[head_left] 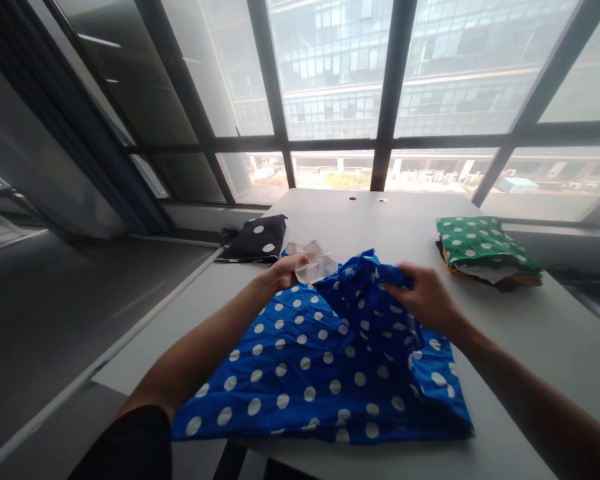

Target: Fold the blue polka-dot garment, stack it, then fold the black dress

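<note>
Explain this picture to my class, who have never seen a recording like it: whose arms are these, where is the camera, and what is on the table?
There is no machine here. The one picture comes from a camera worn on a person's head, looking forward and down, so the two bare arms reaching in from the bottom are that person's own. They work at a white table set against large windows. In the middle lies a blue garment with white dots, partly spread flat. The left hand grips its white collar at the far edge. The right hand pinches a bunched-up fold of the blue cloth. To the far left lies a black dotted garment. To the right sits a folded stack with a green dotted piece on top.
</note>
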Motion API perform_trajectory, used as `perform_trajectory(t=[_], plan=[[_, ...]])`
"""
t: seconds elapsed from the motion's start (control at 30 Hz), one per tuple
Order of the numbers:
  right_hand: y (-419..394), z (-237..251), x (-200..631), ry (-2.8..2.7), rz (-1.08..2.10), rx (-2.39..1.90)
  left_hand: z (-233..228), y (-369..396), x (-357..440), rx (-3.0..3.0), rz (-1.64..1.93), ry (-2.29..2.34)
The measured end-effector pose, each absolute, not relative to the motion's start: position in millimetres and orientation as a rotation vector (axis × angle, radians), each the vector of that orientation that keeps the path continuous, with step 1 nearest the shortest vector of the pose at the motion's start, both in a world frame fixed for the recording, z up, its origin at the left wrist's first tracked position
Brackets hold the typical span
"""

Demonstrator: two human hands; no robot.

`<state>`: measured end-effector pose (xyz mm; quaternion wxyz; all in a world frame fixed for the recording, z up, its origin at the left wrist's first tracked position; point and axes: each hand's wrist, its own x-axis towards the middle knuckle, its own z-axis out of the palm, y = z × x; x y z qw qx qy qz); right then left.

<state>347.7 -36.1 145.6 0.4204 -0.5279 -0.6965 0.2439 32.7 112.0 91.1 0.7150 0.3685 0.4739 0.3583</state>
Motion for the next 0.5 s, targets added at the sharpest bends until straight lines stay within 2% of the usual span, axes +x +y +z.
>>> perform_trajectory(t=[0.1,0.23,0.37,0.5], plan=[[-72,162,289,-1.872,0.53,-1.119,111,140,23,0.802,0.765,1.091],[-103,142,185,-2.211,0.58,-0.981,122,152,-5,0.815,0.726,1.134],[-105,104,96,-2.508,0.622,-0.879,110,147,-41,0.83,0.686,1.208],[-105,70,45,-2.701,0.682,-0.899,79,141,-68,0.85,0.686,1.27]])
